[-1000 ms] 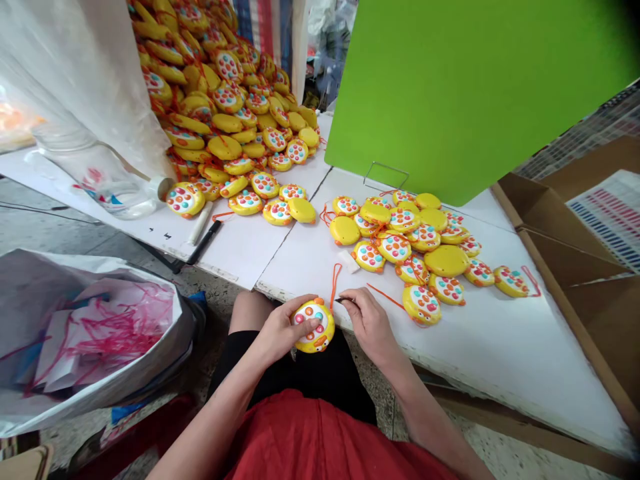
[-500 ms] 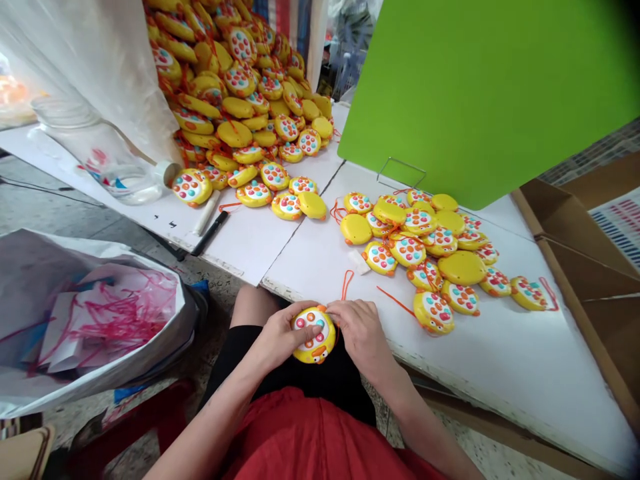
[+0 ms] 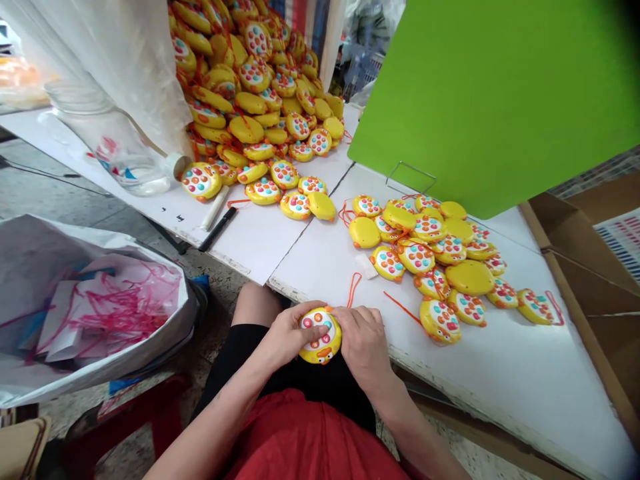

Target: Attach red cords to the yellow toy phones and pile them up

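A yellow duck-shaped toy [image 3: 313,357] with coloured buttons on a white face is gripped in my left hand [image 3: 293,331], my thumb lying across its front. Its beak end points down toward my lap. At the toy's upper right edge, my right hand [image 3: 363,340] is closed in a pinch on an orange cord [image 3: 354,285], whose loop sticks up past the fingers. The fingertips and the point where the cord meets the toy are hidden. Both hands are above my lap, at the front edge of the white table [image 3: 327,263].
Several similar toys [image 3: 470,277] lie on the right of the table, before a green board [image 3: 480,100]. A big heap of toys [image 3: 250,100] rises behind. Left are a clear jar [image 3: 110,140], a black marker [image 3: 218,229] and a bag of scraps [image 3: 173,320]. Cardboard [image 3: 575,267] borders the right.
The camera view has shifted slightly, moving the table's things a little right in the picture. Both hands keep their hold, and my right hand has turned slightly at the toy's edge.
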Motion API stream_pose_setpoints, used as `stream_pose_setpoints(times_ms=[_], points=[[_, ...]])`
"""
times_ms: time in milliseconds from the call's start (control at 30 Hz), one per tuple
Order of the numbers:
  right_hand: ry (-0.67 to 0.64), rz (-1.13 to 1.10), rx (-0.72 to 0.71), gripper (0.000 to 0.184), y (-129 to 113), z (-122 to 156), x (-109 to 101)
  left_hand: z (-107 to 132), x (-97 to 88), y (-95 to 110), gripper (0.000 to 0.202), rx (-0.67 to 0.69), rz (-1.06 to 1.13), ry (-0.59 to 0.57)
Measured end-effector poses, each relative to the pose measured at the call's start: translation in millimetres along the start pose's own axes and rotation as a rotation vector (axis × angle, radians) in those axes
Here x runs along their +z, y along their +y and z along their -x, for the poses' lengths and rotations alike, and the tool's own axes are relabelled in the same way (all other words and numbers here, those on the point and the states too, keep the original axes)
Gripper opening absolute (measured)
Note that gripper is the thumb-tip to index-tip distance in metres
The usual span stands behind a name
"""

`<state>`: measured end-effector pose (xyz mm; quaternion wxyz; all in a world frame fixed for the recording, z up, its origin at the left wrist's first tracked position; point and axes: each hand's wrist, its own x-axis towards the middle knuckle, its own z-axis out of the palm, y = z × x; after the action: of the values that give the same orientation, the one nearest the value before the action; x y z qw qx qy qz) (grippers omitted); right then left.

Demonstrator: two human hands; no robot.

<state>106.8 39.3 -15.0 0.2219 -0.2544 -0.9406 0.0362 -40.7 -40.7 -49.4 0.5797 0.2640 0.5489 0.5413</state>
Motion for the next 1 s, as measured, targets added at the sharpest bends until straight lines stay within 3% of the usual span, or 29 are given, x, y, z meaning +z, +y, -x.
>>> stream_pose_setpoints(times_ms=[200,433,600,767,1000], points=[[-0.001,-0.066,-0.074,0.017,6.1,1.8,-0.7,-0.6,1.2,-1.1,0.053,-0.025,0.023,-0.001],[0.007,-0.044,-0.016,0.011,2.4,2.7,1.3,0.4,1.4,-0.4,0.051,-0.005,-0.007,0.013],[0.000,-0.071,-0.108,0.019,4.6,2.8,0.5,0.8,0.9,1.3,0.052,-0.019,-0.023,0.014],[0.019,-0.061,-0.072,0.015,7.4,1.0,0.7,0.0,0.3,0.2,0.051,-0.017,-0.018,0.008],[-0.008,-0.101,-0.129,0.019,8.1,2.6,-0.3,0.4,0.6,-0.7,0.049,-0.026,0.028,-0.013]])
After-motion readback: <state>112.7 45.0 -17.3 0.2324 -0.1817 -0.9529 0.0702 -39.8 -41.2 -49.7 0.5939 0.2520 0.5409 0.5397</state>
